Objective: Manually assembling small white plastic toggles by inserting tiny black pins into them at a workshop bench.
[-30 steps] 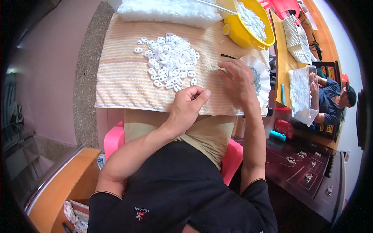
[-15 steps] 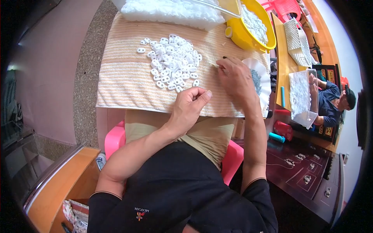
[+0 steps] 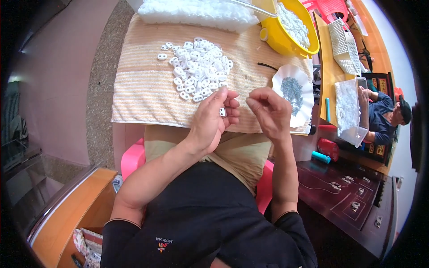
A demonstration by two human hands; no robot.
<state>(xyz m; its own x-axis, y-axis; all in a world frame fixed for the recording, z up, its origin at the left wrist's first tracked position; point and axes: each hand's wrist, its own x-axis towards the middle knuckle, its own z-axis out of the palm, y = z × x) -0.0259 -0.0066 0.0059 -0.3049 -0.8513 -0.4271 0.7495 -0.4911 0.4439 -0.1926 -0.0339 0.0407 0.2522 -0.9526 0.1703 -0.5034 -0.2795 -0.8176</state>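
Observation:
My left hand (image 3: pixel 209 117) is half curled near the towel's front edge, its fingers cupped round a small white two-holed plastic piece (image 3: pixel 222 112). Facing it, my right hand (image 3: pixel 271 114) has its thumb and fingertips pinched together. Whatever is in that pinch, if anything, is too small to make out. Just beyond my left hand lies a loose heap of similar white two-holed pieces (image 3: pixel 196 67). Beside my right hand sits a white wavy-rimmed dish (image 3: pixel 305 91) with a pile of small grey-blue bits (image 3: pixel 292 93). A thin black rod (image 3: pixel 267 65) rests on the towel by the dish.
A striped towel (image 3: pixel 143 85) covers the table. At the back stand a clear bin (image 3: pixel 196 15) of white pieces and a yellow basin (image 3: pixel 313 44) of more. To the right, another person (image 3: pixel 384 114) works at a clear tray (image 3: pixel 351 109) of white pieces.
My right hand has drawn back from the black rod toward me, uncovering the rod and more of the dish. My left hand has turned and opened somewhat, showing the white piece in its fingers.

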